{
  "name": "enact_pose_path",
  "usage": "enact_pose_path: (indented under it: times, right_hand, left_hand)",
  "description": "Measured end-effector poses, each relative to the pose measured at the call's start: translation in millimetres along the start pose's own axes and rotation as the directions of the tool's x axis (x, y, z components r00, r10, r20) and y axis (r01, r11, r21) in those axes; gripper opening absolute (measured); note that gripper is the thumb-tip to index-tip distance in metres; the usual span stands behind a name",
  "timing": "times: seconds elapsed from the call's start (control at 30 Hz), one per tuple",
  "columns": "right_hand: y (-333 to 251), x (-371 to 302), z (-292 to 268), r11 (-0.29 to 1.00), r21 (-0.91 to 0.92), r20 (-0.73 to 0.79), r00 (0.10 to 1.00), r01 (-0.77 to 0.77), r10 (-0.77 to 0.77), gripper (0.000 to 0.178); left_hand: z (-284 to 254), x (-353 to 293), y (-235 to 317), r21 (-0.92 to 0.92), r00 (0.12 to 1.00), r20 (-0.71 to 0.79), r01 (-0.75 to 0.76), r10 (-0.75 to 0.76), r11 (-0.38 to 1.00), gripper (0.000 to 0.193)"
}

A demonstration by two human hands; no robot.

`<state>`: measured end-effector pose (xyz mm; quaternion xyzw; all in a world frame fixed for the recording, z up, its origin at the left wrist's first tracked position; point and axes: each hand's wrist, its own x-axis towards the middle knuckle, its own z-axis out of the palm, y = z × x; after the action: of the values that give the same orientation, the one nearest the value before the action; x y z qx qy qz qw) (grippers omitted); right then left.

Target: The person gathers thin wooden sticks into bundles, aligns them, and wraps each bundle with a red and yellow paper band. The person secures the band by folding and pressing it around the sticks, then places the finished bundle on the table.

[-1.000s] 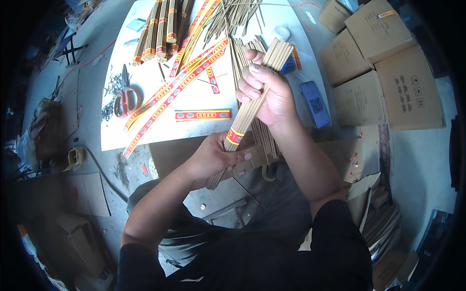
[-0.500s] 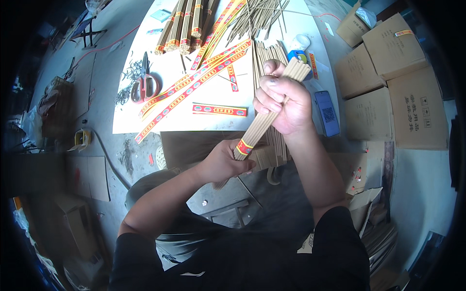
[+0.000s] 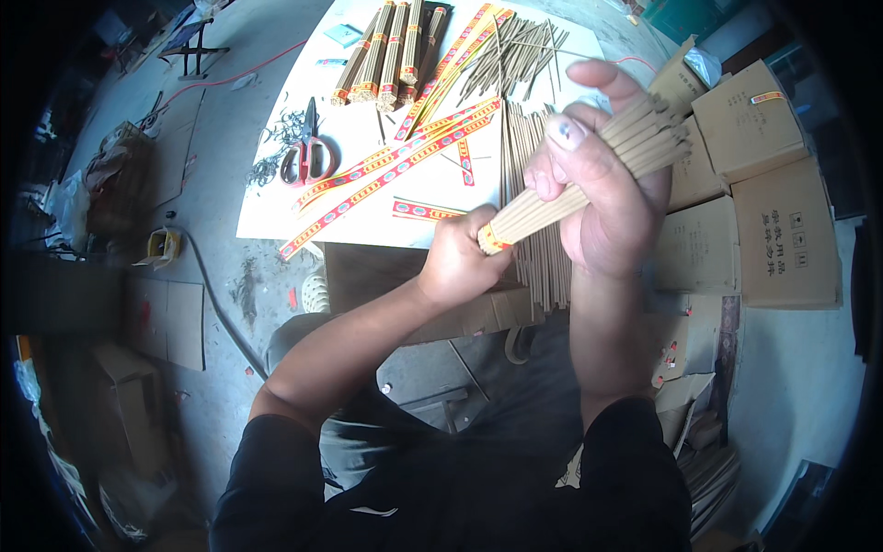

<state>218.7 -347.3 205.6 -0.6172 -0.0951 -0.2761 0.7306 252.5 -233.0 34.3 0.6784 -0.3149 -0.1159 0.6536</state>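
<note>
Head view: stick bundle (image 3: 544, 212) within left hand (image 3: 463, 258) and right hand (image 3: 614, 198).

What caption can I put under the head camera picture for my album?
Left hand and right hand hold a banded stick bundle; scissors lie on the white table.

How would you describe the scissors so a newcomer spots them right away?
Find the white table, then look along its left side. The scissors lie there between dark scraps and red-and-yellow strips, blades pointing toward the far end. Their reddish looped handles set them apart from the flat strips.
</note>
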Motion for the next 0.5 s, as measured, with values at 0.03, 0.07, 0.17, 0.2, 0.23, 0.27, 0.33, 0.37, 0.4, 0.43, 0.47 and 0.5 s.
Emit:
enact_pose_path:
  times: [0.03,0.07,0.17,0.2,0.23,0.27,0.33,0.37,0.4,0.43,0.47,0.5]
  right_hand:
    - [-12.9,12.0,5.7,0.989,-0.13,0.107,0.992,0.076,-0.063,0.038]
    - [-15.1,20.5,6.1,0.975,-0.191,0.162,0.983,0.117,-0.086,0.038]
    - [2.0,48.9,18.0,0.968,-0.196,0.23,0.967,0.156,-0.109,0.033]
    - [11.4,53.8,32.5,0.958,-0.228,0.179,0.975,0.174,-0.135,0.027]
    - [37.9,61.3,36.0,0.965,-0.209,0.164,0.978,0.161,-0.128,0.029]
    - [64.4,62.7,31.2,0.974,-0.225,0.076,0.997,0.018,-0.001,0.028]
    - [62.4,58.9,21.5,0.971,-0.238,0.041,0.999,0.009,0.001,0.025]
    - [64.6,58.5,18.0,0.971,-0.239,0.054,0.999,0.018,-0.005,0.024]
    - [68.3,59.0,16.3,0.971,-0.237,0.068,0.998,0.027,-0.011,0.024]
    - [70.2,61.0,23.7,0.976,-0.215,0.088,0.996,0.041,-0.023,0.023]
    - [69.2,66.9,22.7,0.973,-0.222,0.065,0.997,0.057,-0.044,0.022]
    - [64.5,70.1,21.2,0.981,-0.191,0.057,0.998,0.03,-0.019,0.022]
  left_hand:
    - [-1.7,16.8,2.2,0.016,0.996,-0.047,-0.081,0.082,0.997,0.011]
    - [-1.6,34.4,6.7,0.03,0.982,-0.089,-0.166,0.168,0.986,0.011]
    - [-27.4,75.2,11.6,-0.055,0.968,-0.088,-0.241,0.236,0.969,0.011]
    - [-30.8,80.8,-6.5,-0.117,0.979,-0.111,-0.182,0.17,0.976,0.012]
    - [-40.6,80.6,-38.5,-0.124,0.993,-0.064,-0.102,0.095,0.987,0.013]
    - [-42.2,80.9,-62.0,-0.139,1.0,-0.009,-0.023,0.022,0.99,0.014]
    - [-23.9,78.5,-62.2,-0.182,0.996,-0.078,-0.048,0.034,0.982,0.016]
    - [-17.9,77.8,-59.2,-0.181,0.995,-0.078,-0.075,0.061,0.981,0.016]
    - [-13.9,78.5,-56.2,-0.177,0.993,-0.08,-0.101,0.088,0.979,0.016]
    - [-23.9,80.1,-75.8,-0.203,0.997,-0.06,-0.053,0.041,0.978,0.017]
    - [-25.4,84.2,-72.9,-0.187,0.998,-0.056,-0.022,0.012,0.982,0.017]
    - [-26.4,86.5,-69.3,-0.169,0.998,-0.053,0.008,-0.017,0.986,0.018]
